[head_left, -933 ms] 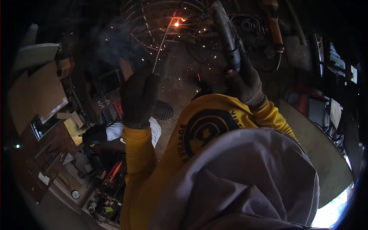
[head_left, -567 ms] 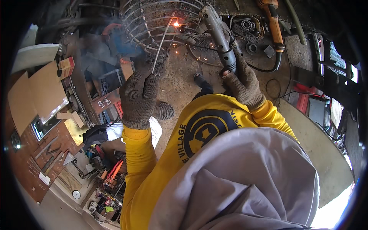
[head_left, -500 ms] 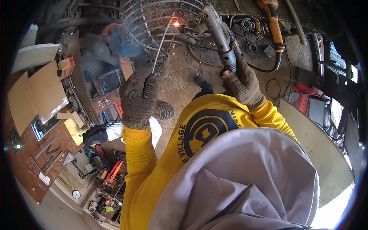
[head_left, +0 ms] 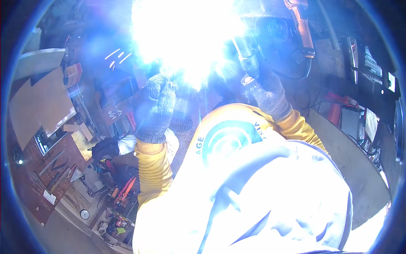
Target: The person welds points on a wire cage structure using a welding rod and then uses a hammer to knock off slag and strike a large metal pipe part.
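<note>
A blinding white-blue welding arc (head_left: pixel 186 34) fills the top middle and hides the round wire cage there. Just below the glare, my left hand (head_left: pixel 154 110), in a brown knit glove, is closed around a thin metal rod whose length is lost in the light. My right hand (head_left: pixel 270 96), gloved alike with a bare thumb tip showing, grips the near end of a grey metal tube with holes (head_left: pixel 249 61). The tube's far end disappears into the glare.
An orange corded power tool (head_left: pixel 301 29) lies at the upper right. Cardboard sheets (head_left: pixel 40 106) and a brown board with hand tools (head_left: pixel 36 182) are on the left. A large curved pale panel (head_left: pixel 351 169) stands at right. Sparks (head_left: pixel 116 57) fly left of the arc.
The small glowing spot at the wire cage has flared into a blinding arc, washing out the cage, rod and my clothing. Both hands stay nearly where they were.
</note>
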Action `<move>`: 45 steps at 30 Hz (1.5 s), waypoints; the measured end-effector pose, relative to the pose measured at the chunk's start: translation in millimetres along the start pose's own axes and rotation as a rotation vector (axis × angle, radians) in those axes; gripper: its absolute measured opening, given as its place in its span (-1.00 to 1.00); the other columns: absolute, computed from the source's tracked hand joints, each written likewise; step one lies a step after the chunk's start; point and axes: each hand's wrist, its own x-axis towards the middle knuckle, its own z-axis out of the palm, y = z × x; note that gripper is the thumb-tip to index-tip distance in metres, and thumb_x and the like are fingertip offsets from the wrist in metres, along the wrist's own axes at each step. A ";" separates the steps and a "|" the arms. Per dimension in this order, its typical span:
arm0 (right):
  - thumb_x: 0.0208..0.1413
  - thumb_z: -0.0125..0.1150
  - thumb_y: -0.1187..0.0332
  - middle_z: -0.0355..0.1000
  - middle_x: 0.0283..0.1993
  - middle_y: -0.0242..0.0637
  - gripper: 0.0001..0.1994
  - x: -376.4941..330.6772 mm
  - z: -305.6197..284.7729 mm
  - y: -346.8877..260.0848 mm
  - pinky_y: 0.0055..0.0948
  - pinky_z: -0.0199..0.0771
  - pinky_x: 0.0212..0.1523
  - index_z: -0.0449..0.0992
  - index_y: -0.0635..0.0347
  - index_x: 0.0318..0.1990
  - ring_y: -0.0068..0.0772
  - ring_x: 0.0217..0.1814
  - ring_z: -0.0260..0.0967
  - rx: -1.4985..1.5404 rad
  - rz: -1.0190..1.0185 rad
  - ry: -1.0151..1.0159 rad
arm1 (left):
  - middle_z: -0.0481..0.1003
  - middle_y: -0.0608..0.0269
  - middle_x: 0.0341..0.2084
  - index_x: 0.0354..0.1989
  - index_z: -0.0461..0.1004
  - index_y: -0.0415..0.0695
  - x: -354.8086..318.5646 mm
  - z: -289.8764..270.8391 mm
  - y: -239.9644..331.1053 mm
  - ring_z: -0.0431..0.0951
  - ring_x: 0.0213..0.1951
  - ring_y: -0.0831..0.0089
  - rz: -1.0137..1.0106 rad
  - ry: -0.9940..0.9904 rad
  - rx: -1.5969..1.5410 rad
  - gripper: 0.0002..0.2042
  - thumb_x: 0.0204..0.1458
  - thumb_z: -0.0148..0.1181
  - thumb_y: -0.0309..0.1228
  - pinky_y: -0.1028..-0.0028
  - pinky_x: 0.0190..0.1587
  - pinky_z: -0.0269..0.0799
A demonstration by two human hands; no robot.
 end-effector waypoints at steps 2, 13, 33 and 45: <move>0.34 0.23 0.25 0.56 -0.08 -0.19 -0.28 3.1 0.1 -19.1 -0.43 0.58 -0.28 0.02 0.09 0.55 -0.52 -0.33 0.52 0.054 0.119 -0.005 | 0.59 0.17 -0.23 0.05 0.55 -0.29 0.5 -1.0 -12.2 0.59 -0.24 0.47 0.017 -0.005 -0.084 -0.74 0.21 0.22 -0.50 0.44 -0.16 0.55; 0.35 0.19 0.29 0.47 -0.20 -0.38 -0.31 -2.1 5.6 -22.5 -0.59 0.41 -0.33 0.03 0.27 0.52 -0.69 -0.33 0.35 0.359 0.146 0.130 | 0.62 0.04 -0.37 -0.06 0.58 -0.25 10.2 -7.8 2.9 0.64 -0.38 0.23 0.543 0.017 0.611 -0.79 0.14 0.26 -0.50 0.35 -0.29 0.52; 0.25 0.31 0.30 0.51 0.12 0.14 -0.27 -3.8 3.3 -18.7 -0.30 0.45 0.14 0.12 0.38 0.47 -0.15 0.10 0.55 0.109 0.274 0.019 | 0.63 0.09 -0.14 0.08 0.57 -0.24 7.7 -8.4 -0.2 0.65 -0.18 0.39 0.326 -0.050 0.389 -0.72 0.20 0.22 -0.53 0.41 -0.10 0.56; 0.35 0.15 0.24 0.59 -0.22 -0.13 -0.22 5.3 2.3 -20.9 -0.33 0.57 -0.25 -0.16 -0.01 0.59 -0.38 -0.34 0.57 -0.043 0.121 -0.044 | 0.60 0.23 -0.28 0.02 0.57 -0.29 2.8 2.2 7.9 0.56 -0.30 0.51 0.006 0.006 0.001 -0.73 0.22 0.22 -0.40 0.45 -0.22 0.51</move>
